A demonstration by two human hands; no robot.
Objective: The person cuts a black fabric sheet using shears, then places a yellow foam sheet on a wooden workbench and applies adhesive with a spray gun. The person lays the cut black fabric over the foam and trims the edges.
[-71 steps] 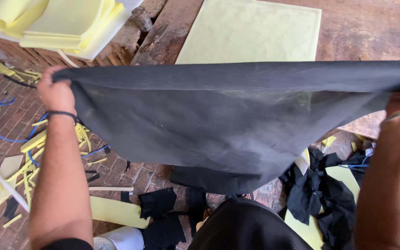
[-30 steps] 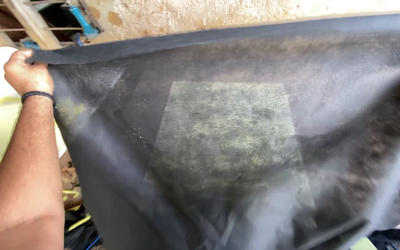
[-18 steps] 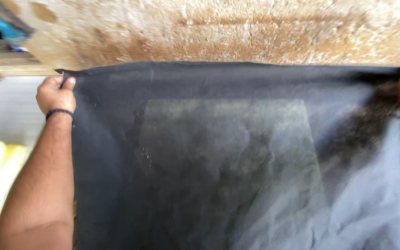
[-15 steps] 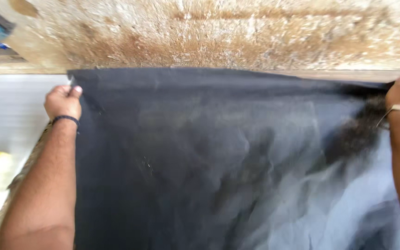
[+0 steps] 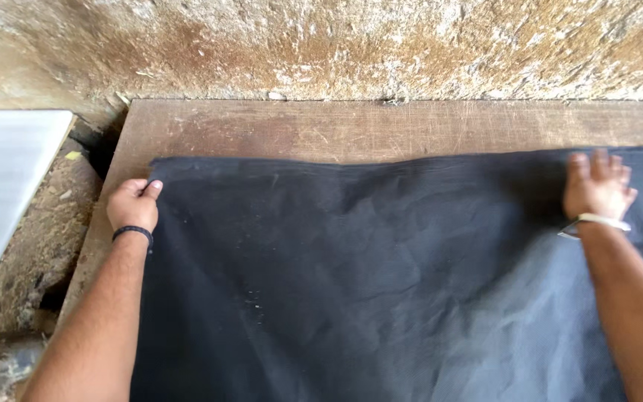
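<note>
A large black fabric sheet [image 5: 381,275] lies spread flat over a brown wooden board [image 5: 351,126]. My left hand [image 5: 134,204], with a dark band on the wrist, pinches the sheet's far left corner at the board's left edge. Over by the far right corner my right hand [image 5: 597,186] rests flat on the cloth, fingers spread, a pale band at its wrist. The yellow-green panel seen earlier is hidden under the cloth.
A rough, stained plaster wall [image 5: 351,45] rises just behind the board. To the left lies a white sheet [image 5: 5,179] beside crumbling masonry and rubble [image 5: 31,260]. A strip of bare board shows beyond the cloth's far edge.
The black fabric, held up in the air before, has been lowered flat onto the board. My right hand has let go of its corner and now presses flat on the cloth.
</note>
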